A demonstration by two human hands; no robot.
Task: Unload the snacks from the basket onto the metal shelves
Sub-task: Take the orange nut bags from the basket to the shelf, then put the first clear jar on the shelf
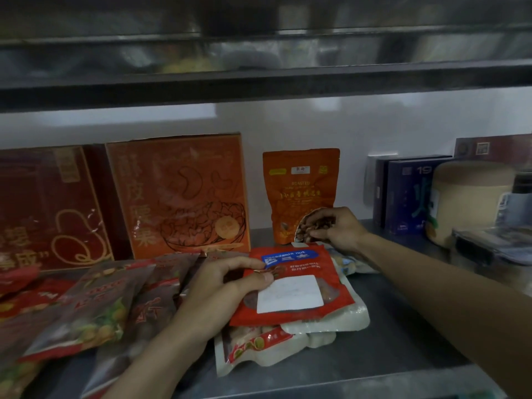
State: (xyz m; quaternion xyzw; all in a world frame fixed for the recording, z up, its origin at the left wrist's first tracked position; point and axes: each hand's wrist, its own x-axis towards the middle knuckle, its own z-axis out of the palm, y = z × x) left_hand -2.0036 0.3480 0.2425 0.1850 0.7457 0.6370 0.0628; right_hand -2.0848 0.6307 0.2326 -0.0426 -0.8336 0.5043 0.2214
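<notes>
1. Left hand (221,292): the thumb and index finger are curled and pinch the left edge of the red packet (305,272), while the other fingers (201,279) are bent beside it.
2. Right hand (336,228): the fingers are curled, with the thumb at the packet's far edge, and they grip its upper right corner.
3. Red packet: it carries a blue label strip and a white sticker. It lies flat on top of 2 pale vacuum packs (342,318), which rest on the grey metal shelf (403,335).
4. Left of the packet: a loose pile of brown and red snack bags (100,309) lies on the same shelf and touches the left wrist.
5. Rear of the shelf: a dark red box (49,208) and an orange box (178,194) stand upright side by side. An orange pouch (300,185) stands upright just behind the right hand.
6. Right end: dark blue boxes (403,197) stand next to a cream jar (466,197).
7. Above: a second shelf (259,84) crosses the view. Its contents are blurred.
</notes>
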